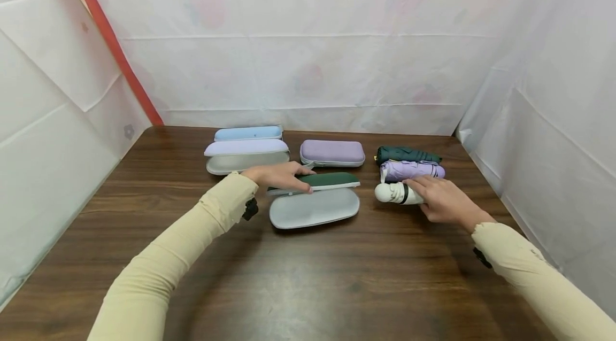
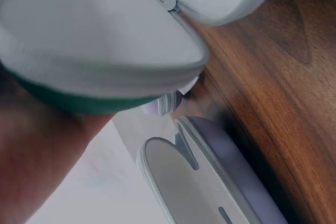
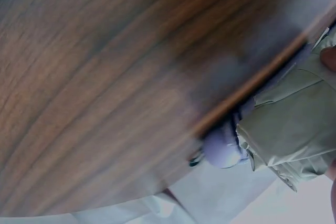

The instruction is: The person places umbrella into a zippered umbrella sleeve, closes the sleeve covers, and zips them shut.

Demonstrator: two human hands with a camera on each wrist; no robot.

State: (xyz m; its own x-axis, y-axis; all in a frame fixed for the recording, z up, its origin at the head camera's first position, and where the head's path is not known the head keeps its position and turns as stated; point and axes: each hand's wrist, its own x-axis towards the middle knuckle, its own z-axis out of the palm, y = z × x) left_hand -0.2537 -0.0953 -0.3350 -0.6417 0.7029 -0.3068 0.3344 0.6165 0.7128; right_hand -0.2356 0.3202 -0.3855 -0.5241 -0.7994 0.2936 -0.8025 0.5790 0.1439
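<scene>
My left hand point(image 1: 284, 175) holds the lid of an open green umbrella case point(image 1: 332, 179), thumb on the pale inner side and fingers behind. Its light grey lower shell point(image 1: 315, 210) lies on the table, bare inside. In the left wrist view the green case point(image 2: 100, 30) fills the upper left, its two halves hinged apart. My right hand point(image 1: 440, 199) grips a folded white umbrella point(image 1: 397, 193) with a round white handle and black band. The right wrist view catches its pale, loose fabric point(image 3: 294, 119) between fingertips at the right edge.
Behind the white umbrella lie a purple umbrella point(image 1: 409, 170) and a dark green umbrella point(image 1: 406, 155). A closed purple case point(image 1: 332, 153) sits mid-back. At back left are an open lavender case point(image 1: 246, 147) and a light blue case point(image 1: 247, 133). White sheeting point(image 1: 308, 74) walls the table point(image 1: 308, 287).
</scene>
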